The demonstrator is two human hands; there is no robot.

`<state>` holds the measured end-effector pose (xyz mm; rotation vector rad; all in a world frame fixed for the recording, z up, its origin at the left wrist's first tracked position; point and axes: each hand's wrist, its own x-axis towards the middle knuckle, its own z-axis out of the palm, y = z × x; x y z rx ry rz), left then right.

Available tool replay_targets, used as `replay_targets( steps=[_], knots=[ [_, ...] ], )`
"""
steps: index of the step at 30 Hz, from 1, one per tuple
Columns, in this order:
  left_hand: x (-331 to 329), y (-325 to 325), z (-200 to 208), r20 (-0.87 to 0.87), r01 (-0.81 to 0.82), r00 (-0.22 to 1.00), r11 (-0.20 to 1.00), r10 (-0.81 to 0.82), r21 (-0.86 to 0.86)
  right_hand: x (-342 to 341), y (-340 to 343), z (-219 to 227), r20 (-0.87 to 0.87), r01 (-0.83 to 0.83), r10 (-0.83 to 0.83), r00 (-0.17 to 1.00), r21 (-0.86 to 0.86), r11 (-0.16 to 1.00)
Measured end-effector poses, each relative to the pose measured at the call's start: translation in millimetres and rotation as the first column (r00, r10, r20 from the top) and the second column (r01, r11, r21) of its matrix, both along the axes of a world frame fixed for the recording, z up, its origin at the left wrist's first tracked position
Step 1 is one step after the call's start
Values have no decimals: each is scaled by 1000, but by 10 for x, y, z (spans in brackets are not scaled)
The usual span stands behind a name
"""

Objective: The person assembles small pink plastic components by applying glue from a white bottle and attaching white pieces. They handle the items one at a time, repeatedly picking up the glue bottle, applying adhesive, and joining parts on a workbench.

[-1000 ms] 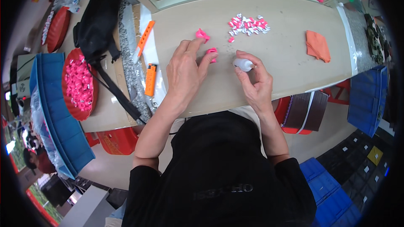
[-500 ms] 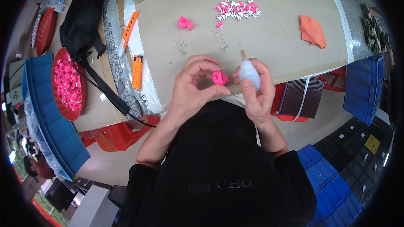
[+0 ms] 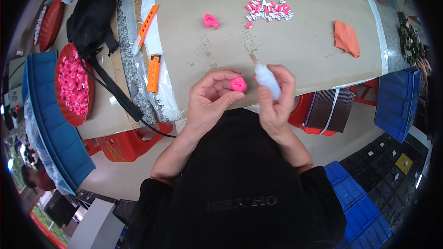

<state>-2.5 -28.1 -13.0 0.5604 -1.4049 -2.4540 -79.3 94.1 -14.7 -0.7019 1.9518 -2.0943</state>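
Note:
Between thumb and fingers, my left hand (image 3: 211, 93) pinches a small round pink plastic piece (image 3: 238, 84) above the table's near edge. Close by on the right, my right hand (image 3: 278, 106) is wrapped around a pale squeeze bottle (image 3: 267, 80). The bottle's thin brownish nozzle (image 3: 253, 58) points up and away to the left, apart from the pink piece. Farther off on the tabletop lies another hollow pink piece (image 3: 211, 21). A heap of small pink and white parts (image 3: 269, 9) is spread beyond it, with a single pink part (image 3: 249, 25) just in front.
An orange cutter (image 3: 146, 25) and an orange lighter (image 3: 153, 74) lie left, beside a black bag (image 3: 94, 16). A red tray (image 3: 60, 99) holds many pink pieces. An orange cloth (image 3: 346, 38) lies right. Red stools (image 3: 127, 145) and blue crates (image 3: 355, 203) stand below.
The pink piece has been turned in my left hand, its round end now facing up. My right hand has shifted slightly left with the bottle, whose nozzle now tilts further left.

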Motion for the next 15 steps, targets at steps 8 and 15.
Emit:
replay_targets(
  steps=[8, 15],
  knots=[
    [41, -64, -67, 3, -47, 999, 981, 49, -187, -176, 340, 286, -294, -39, 89, 952, 171, 984],
    [34, -45, -71, 8, -66, 998, 977, 69, -204, -177, 343, 242, -295, -46, 106, 950, 206, 978]
  ],
)
